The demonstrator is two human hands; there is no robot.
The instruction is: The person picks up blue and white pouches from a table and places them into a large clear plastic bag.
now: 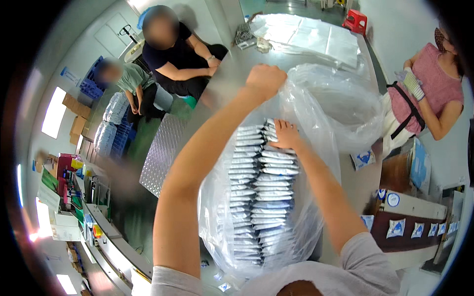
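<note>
A large clear plastic bag (316, 217) lies on the metal table in front of me, its loose mouth (340, 106) spread toward the far right. Inside are two long rows of small silver sachets (271, 185), stacked tightly on edge. My left hand (266, 80) is a closed fist beyond the rows, at the left edge of the bag's mouth, gripping the film there; the fingertips are hidden. Nearer to me, my right hand (285, 133) lies inside the bag with fingers stretched over the far end of the sachet rows, pressing on them.
White sheets or flat bags (306, 37) are piled at the table's far end. A loose sachet (363, 159) lies right of the bag. A conveyor (410, 227) carries several sachets at the right. A gloved person (429, 93) stands right; two people (173, 64) sit far left.
</note>
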